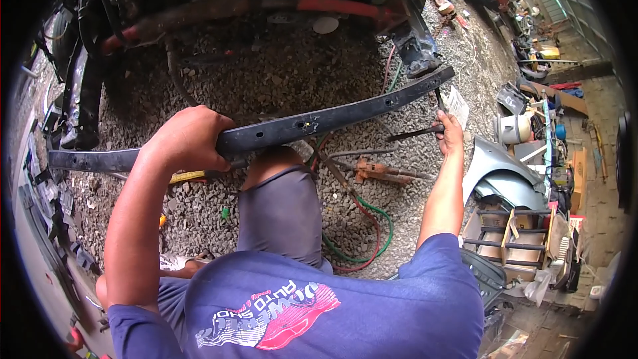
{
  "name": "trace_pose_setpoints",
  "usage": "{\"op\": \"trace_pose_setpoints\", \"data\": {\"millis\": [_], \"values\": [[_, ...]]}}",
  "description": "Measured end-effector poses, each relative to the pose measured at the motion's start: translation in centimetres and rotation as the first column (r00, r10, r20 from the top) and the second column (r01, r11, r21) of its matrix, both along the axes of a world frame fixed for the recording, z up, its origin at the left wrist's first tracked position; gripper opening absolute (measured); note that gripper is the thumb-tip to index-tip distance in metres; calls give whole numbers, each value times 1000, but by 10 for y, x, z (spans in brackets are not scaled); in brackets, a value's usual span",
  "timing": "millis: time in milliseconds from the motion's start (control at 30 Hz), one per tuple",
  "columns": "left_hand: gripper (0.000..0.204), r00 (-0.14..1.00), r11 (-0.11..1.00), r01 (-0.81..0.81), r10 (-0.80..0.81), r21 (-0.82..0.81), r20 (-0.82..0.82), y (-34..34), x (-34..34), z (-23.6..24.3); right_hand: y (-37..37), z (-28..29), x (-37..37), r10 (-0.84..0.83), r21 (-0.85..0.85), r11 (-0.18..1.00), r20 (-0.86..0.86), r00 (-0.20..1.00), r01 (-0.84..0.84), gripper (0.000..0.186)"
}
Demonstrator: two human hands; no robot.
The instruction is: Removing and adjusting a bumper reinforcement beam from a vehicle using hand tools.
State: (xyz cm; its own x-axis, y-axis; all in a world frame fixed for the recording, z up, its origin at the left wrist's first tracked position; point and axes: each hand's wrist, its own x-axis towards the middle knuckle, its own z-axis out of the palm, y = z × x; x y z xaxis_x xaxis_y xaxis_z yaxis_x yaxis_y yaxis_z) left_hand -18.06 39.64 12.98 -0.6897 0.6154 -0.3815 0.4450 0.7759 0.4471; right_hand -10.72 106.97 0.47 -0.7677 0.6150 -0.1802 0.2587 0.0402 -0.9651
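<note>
A long, slightly curved black metal bar (352, 112) with several holes, like a bumper reinforcement bar, spans the view in front of me. My left hand (193, 136) is wrapped round it left of its middle. Its right end rises near the right rail end (420, 60) of a stripped vehicle front; its left end lies by the left rail end (81, 126). Just below the bar's right end, my right hand (450, 134) is closed on a dark, slim tool (413, 135). The tool's exact kind is unclear. My bent knee (276, 166) is under the bar.
A rusty metal tool (382, 171) and red and green hoses (382, 216) lie on the gravel (219, 226). A silver body panel (502, 171), a white bucket (515, 129) and a wooden rack (508, 236) stand to the right. A red crossbar (332, 5) runs across the vehicle.
</note>
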Motion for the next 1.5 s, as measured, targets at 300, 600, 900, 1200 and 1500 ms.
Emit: {"op": "trace_pose_setpoints", "data": {"millis": [300, 600, 900, 1200, 1500], "values": [[48, 1000, 1000, -8, 8, 25, 8, 2, 2, 1, 15, 3, 0, 13, -101, 995, 34, 999, -9, 38], [48, 1000, 1000, -10, 10, -26, 22, 4, 3, 6, -6, -27, -13, -56, 568, 801, -244, 968, 189, 39], [48, 1000, 999, -13, 13, -39, 8, 2, 4, 7, -13, 4, -23, -324, -660, 699, 48, 945, 274, 43], [48, 1000, 999, -13, 14, -41, 18, 5, 3, 5, -6, 8, -20, -360, -481, 815, 14, 933, 322, 40], [51, 1000, 999, -2, 2, -37, 9, 6, 2, 5, -30, -54, -14, -424, -503, 834, -320, 847, 228, 31]]}}
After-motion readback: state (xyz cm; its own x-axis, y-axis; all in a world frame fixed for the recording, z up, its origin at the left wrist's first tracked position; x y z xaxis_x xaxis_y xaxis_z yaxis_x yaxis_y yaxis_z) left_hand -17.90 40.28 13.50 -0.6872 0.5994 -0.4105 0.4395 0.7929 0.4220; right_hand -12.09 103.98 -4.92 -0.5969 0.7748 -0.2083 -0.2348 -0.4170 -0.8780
